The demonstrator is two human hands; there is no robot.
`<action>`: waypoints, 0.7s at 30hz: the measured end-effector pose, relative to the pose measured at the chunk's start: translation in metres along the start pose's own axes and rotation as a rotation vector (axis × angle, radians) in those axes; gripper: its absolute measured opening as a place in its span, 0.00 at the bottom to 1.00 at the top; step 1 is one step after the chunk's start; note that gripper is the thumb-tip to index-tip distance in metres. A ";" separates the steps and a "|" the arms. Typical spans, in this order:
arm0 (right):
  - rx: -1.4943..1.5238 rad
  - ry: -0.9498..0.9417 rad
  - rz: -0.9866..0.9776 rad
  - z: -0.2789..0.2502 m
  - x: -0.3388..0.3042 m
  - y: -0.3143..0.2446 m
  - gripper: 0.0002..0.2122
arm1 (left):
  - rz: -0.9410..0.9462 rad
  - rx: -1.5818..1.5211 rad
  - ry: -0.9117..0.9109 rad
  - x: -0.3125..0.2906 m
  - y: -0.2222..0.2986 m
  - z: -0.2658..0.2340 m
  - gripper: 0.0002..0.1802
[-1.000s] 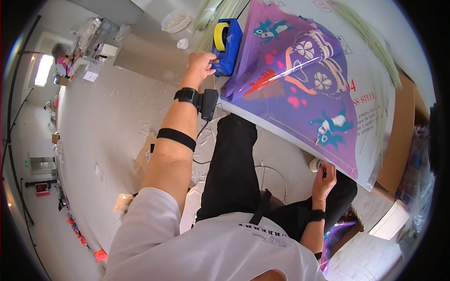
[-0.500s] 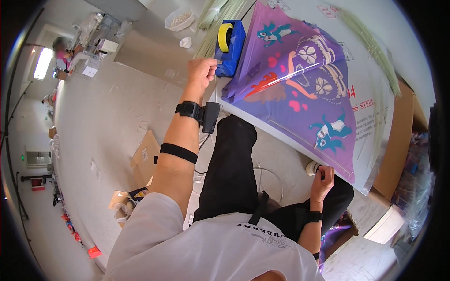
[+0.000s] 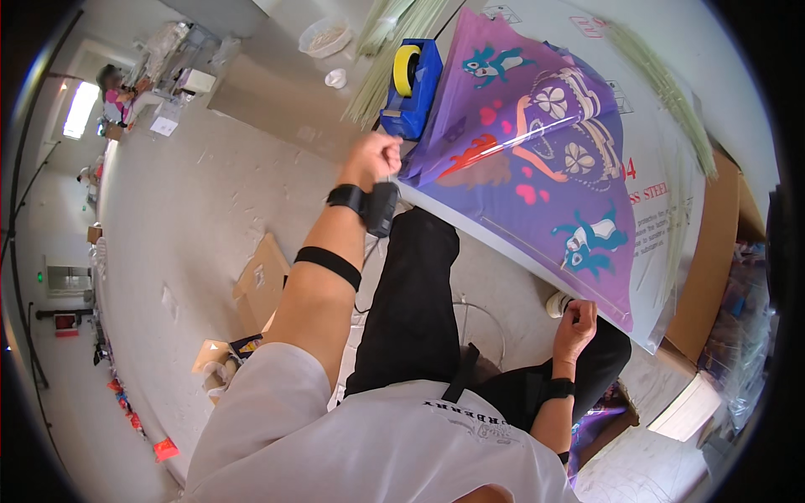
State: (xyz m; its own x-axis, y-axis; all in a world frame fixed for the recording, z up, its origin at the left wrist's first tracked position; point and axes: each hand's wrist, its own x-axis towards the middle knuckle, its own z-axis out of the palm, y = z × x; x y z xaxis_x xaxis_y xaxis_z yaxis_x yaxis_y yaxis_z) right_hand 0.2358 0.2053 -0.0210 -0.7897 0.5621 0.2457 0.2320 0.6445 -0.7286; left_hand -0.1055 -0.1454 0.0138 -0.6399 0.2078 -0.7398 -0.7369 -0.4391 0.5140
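My left hand (image 3: 375, 159) is closed, its fingertips pinched together just below the blue tape dispenser (image 3: 406, 117), which carries a roll of yellow tape (image 3: 404, 70). Whatever the fingers hold, if anything, is too small to make out. A purple kite-like sheet (image 3: 503, 168), printed with a figure, hearts and blue animals, lies partly folded on the table (image 3: 646, 184), its left corner close to my left hand. Beside my right knee, below the table's near edge, my right hand (image 3: 575, 329) is closed with curled fingers; its inside is hidden.
Bundles of thin pale rods (image 3: 662, 84) lie at the table's far right and behind the dispenser. A bowl of small pieces (image 3: 325, 38) and a small white cup (image 3: 335, 79) stand at far left. Cardboard boxes (image 3: 713, 260) flank the right side. A person (image 3: 117, 96) sits in the distance.
My left hand has moved from the front of the tape dispenser toward me and slightly right, nearer the sheet's left corner. My right hand has stayed nearly still.
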 end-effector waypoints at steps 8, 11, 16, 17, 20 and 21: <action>0.002 -0.009 0.017 -0.002 -0.002 0.008 0.07 | 0.720 0.462 0.332 -0.038 0.012 0.032 0.14; -0.011 -0.008 0.033 -0.001 -0.001 0.006 0.08 | 0.739 0.628 0.278 -0.038 0.036 0.036 0.21; -0.016 -0.004 0.042 -0.002 -0.001 0.006 0.08 | 0.618 0.722 0.170 -0.031 0.036 0.053 0.23; -0.017 -0.003 0.033 -0.002 -0.001 0.005 0.08 | 0.624 0.718 0.132 -0.027 0.035 0.053 0.24; -0.024 0.001 0.016 -0.001 -0.001 0.004 0.08 | 0.640 0.634 0.187 -0.008 0.039 0.045 0.24; -0.027 0.003 0.009 -0.001 -0.001 0.004 0.08 | 0.640 0.632 0.188 -0.002 0.041 0.042 0.24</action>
State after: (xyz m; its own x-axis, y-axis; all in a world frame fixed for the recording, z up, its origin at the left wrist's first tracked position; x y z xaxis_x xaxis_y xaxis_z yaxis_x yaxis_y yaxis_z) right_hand 0.2378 0.2078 -0.0235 -0.7858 0.5695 0.2413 0.2545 0.6532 -0.7132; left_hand -0.1432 -0.1273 0.0542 -0.9618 -0.0804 -0.2619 -0.2714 0.1497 0.9508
